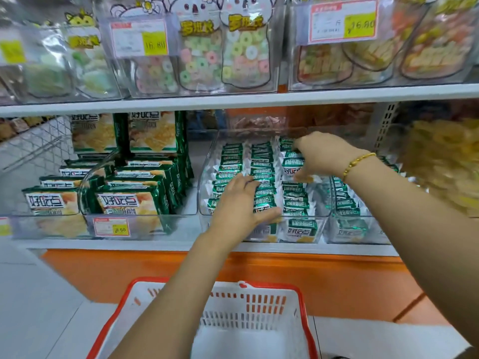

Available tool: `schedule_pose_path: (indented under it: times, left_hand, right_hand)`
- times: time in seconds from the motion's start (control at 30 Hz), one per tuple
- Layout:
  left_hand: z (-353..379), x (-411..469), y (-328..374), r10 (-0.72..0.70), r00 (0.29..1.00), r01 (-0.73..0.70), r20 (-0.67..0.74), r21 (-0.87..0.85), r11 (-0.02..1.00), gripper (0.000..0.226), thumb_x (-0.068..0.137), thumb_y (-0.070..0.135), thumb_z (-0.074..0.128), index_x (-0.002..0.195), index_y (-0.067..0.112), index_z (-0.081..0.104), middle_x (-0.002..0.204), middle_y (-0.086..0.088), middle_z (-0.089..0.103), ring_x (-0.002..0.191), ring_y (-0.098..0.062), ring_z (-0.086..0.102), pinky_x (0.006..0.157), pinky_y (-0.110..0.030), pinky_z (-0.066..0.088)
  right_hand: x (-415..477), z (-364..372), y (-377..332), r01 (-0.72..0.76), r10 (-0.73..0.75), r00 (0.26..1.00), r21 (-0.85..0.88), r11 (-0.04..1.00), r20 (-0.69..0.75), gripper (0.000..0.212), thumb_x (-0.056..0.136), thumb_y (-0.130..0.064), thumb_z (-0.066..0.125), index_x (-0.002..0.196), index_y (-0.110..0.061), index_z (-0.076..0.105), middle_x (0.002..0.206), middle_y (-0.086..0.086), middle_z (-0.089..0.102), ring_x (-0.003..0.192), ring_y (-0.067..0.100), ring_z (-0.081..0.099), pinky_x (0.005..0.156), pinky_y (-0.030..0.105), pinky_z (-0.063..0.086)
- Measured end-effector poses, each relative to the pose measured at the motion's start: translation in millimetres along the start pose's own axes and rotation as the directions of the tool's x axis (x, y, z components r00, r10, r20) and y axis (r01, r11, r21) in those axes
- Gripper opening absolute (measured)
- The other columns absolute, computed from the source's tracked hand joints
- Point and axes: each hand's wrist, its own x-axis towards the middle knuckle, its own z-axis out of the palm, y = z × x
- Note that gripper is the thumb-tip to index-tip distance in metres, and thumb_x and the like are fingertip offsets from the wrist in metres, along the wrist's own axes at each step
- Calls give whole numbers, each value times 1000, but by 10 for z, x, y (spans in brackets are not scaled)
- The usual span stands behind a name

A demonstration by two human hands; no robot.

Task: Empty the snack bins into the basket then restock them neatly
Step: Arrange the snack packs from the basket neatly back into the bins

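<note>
A clear plastic bin (207, 161) on the lower shelf holds several rows of small green-and-white snack packets (260, 161). My left hand (239, 206) lies flat on the front of the middle rows, fingers spread over the packets. My right hand (320, 154) reaches into the right rear of the bin, fingers curled around packets in the right row. A white basket with a red rim (302, 301) stands empty on the floor below my arms.
Larger green cracker packs (124, 200) fill the bin to the left. Another bin of small packets (347, 203) sits to the right. The shelf above (233, 98) carries clear bins of ring sweets and biscuits. An orange panel (337, 281) runs under the shelf.
</note>
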Motion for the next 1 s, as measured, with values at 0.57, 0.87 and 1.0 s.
schedule_pose_path:
  times: [0.57,0.87,1.0]
  left_hand:
    - [198,3,-74,-20,977,5,-212,-69,998,64,89,55,25,127,17,59,130,0,55,134,-18,35,112,-32,25]
    - [94,-274,-102,-13,938,-94,-346,-292,952,42,96,38,43,131,16,54,144,4,38,141,-11,24,111,-32,33]
    - [56,-699,-283,5,862,-168,-507,-276,946,27,93,24,46,107,10,64,114,6,48,114,-8,45,100,-10,29]
  right_hand:
    - [424,411,52,6,-7,1000,73,997,15,71,68,-22,85,125,-7,46,118,15,61,106,31,58,81,36,49]
    - [235,353,-5,82,-80,996,-55,995,29,48,90,-27,63,133,-9,51,120,17,58,107,30,57,89,36,52]
    - [-136,92,-249,123,-131,958,-47,991,-256,17,91,-18,55,97,-3,61,97,18,62,89,33,58,68,32,41]
